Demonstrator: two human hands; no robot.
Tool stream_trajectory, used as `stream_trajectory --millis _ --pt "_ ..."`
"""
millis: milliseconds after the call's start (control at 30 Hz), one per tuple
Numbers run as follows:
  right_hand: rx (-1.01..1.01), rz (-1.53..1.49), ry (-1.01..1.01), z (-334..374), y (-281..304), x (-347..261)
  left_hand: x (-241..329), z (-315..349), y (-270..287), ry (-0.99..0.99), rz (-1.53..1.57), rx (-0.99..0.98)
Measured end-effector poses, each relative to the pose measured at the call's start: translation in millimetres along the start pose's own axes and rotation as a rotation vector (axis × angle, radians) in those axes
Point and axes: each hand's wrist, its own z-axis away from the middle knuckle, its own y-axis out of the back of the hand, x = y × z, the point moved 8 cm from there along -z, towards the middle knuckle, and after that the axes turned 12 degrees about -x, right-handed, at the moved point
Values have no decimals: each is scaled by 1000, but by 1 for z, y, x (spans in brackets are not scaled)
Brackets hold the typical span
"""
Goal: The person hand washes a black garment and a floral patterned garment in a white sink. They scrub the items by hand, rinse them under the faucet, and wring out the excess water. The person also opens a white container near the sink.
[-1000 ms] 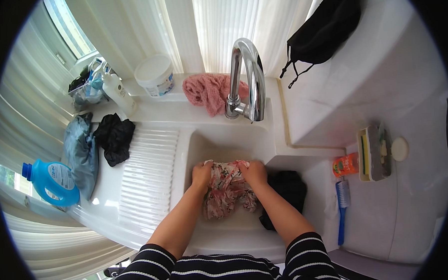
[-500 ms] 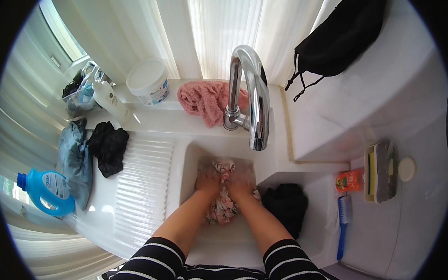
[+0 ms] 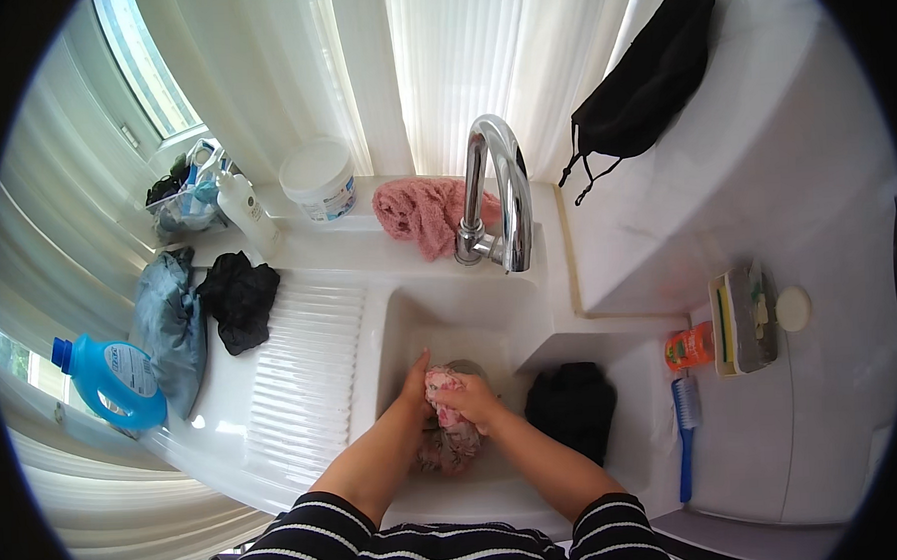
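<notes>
Right hand (image 3: 472, 402) clenched on pink floral fabric (image 3: 452, 448) in sink basin (image 3: 475, 304); left hand (image 3: 413, 390) at fabric's 9 o'clock, grip unclear. Long axis roughly 12-to-6; lower end toward 7 from right hand.

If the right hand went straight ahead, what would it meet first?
The right hand would likely meet the bunched floral cloth it grips, then the left hand; depth is unclear.

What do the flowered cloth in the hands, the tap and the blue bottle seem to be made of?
Flowered cloth: thin, soft fabric, matte; it bunches into small folds, though the fibre can't be told.
Tap: probably chromed metal, polished; it shows sharp, mirror-like highlights.
Blue bottle: likely plastic, smooth; its handle looks moulded in one with the body.
</notes>
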Motion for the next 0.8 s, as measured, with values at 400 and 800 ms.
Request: stream_trajectory --millis 400,800 --pt "350 805 723 73 -48 -51 -8 80 -85 -94 148 -293" --pt "517 1096 719 64 -73 -48 -13 57 -58 -117 61 -366"
